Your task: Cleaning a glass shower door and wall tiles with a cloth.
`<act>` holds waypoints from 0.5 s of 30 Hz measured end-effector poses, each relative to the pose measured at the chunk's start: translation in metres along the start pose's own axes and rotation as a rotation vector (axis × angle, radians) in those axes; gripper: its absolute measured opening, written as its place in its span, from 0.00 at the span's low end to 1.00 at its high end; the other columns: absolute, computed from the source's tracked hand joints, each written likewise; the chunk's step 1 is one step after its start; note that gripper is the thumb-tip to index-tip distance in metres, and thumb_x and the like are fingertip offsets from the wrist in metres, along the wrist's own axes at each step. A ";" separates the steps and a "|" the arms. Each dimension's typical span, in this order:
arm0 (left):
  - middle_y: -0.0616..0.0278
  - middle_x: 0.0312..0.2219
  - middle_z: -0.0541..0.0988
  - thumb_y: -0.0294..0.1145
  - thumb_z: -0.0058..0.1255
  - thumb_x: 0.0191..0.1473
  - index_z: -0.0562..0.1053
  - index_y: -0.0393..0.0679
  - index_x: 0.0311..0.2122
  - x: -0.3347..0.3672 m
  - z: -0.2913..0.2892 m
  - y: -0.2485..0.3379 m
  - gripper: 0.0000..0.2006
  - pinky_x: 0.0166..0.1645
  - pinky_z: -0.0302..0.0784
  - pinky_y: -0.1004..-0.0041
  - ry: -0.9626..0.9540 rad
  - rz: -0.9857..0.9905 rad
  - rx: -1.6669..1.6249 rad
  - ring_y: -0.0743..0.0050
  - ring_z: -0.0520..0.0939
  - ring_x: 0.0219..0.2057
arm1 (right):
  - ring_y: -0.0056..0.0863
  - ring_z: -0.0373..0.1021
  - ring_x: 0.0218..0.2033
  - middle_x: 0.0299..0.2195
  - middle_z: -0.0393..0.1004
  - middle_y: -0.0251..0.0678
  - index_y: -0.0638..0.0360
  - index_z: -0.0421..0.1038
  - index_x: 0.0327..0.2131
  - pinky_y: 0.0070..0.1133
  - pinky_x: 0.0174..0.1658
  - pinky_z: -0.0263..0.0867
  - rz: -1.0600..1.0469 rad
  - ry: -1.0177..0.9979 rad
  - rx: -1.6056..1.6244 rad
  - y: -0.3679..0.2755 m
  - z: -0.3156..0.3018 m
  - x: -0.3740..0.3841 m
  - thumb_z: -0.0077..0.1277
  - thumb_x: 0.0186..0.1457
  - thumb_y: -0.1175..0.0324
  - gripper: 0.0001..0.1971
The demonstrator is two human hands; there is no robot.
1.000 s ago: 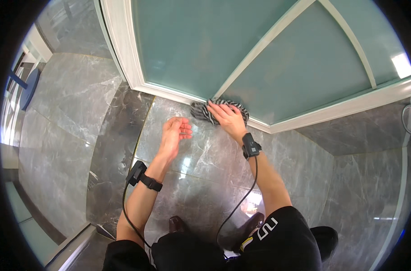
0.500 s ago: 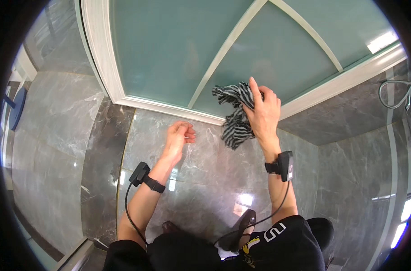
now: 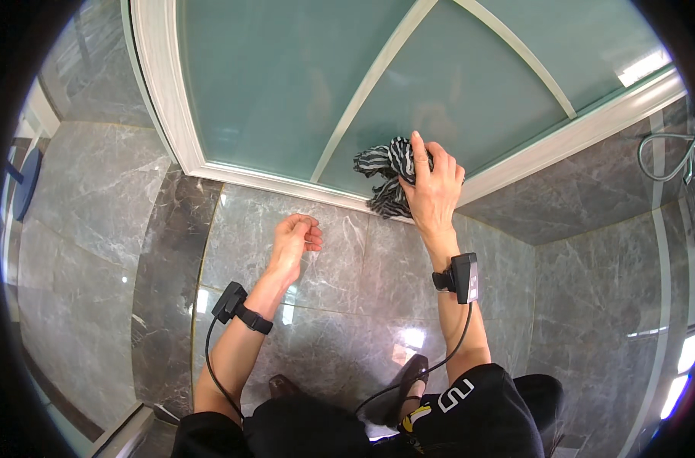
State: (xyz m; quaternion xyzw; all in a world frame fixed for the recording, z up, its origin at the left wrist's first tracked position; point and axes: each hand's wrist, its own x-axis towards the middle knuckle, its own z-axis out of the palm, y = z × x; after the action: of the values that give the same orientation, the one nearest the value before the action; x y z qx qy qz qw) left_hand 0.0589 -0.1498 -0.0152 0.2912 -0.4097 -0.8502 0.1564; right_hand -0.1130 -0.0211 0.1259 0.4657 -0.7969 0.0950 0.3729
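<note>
1. Black-and-white striped cloth rag (image 3: 386, 174) bunched against the frosted teal glass door panel (image 3: 286, 84), just above its white bottom frame rail (image 3: 271, 182).
2. Right hand (image 3: 433, 187) pressing the rag to the glass, grip closed over it.
3. Left hand (image 3: 296, 238) empty, fingers loosely curled, over the grey marble floor tiles (image 3: 347, 267).
4. Black wrist device (image 3: 464, 276) on each forearm.

Glossy grey marble floor (image 3: 347, 267), frosted teal glass door (image 3: 286, 84), white frame (image 3: 153, 99), bright reflections

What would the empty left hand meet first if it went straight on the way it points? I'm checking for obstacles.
Probably the white frame rail below the frosted teal glass panel, past bare grey marble tile; depth is unclear.
</note>
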 end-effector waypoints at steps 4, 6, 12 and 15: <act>0.59 0.24 0.74 0.28 0.39 0.54 0.70 0.37 0.34 -0.002 0.001 -0.002 0.08 0.28 0.74 0.74 0.006 -0.004 -0.012 0.74 0.75 0.23 | 0.33 0.64 0.41 0.43 0.66 0.34 0.47 0.62 0.56 0.30 0.42 0.57 0.014 -0.017 -0.028 -0.002 0.000 0.001 0.67 0.27 0.70 0.45; 0.59 0.23 0.74 0.28 0.40 0.54 0.70 0.37 0.34 -0.002 -0.003 -0.004 0.08 0.27 0.74 0.74 0.008 -0.003 -0.020 0.74 0.75 0.23 | 0.33 0.64 0.41 0.43 0.66 0.33 0.47 0.61 0.56 0.30 0.42 0.57 -0.012 -0.019 -0.023 -0.003 0.002 0.000 0.67 0.27 0.70 0.45; 0.60 0.23 0.74 0.28 0.40 0.54 0.70 0.36 0.34 -0.003 0.000 -0.005 0.08 0.27 0.74 0.75 0.004 -0.012 -0.004 0.74 0.75 0.23 | 0.31 0.64 0.41 0.43 0.65 0.33 0.46 0.62 0.55 0.30 0.42 0.57 0.007 0.010 -0.034 0.001 0.003 0.000 0.68 0.24 0.67 0.46; 0.60 0.23 0.74 0.28 0.40 0.54 0.71 0.37 0.34 -0.004 0.000 -0.006 0.08 0.27 0.74 0.75 0.000 -0.009 -0.015 0.74 0.75 0.23 | 0.33 0.64 0.41 0.43 0.66 0.34 0.46 0.60 0.57 0.30 0.42 0.57 -0.007 -0.013 -0.032 0.000 0.001 -0.001 0.67 0.27 0.70 0.46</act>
State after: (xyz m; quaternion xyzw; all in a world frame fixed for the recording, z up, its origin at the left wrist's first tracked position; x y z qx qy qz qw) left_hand 0.0619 -0.1442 -0.0181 0.2916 -0.4020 -0.8540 0.1548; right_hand -0.1128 -0.0208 0.1246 0.4631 -0.7992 0.0777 0.3754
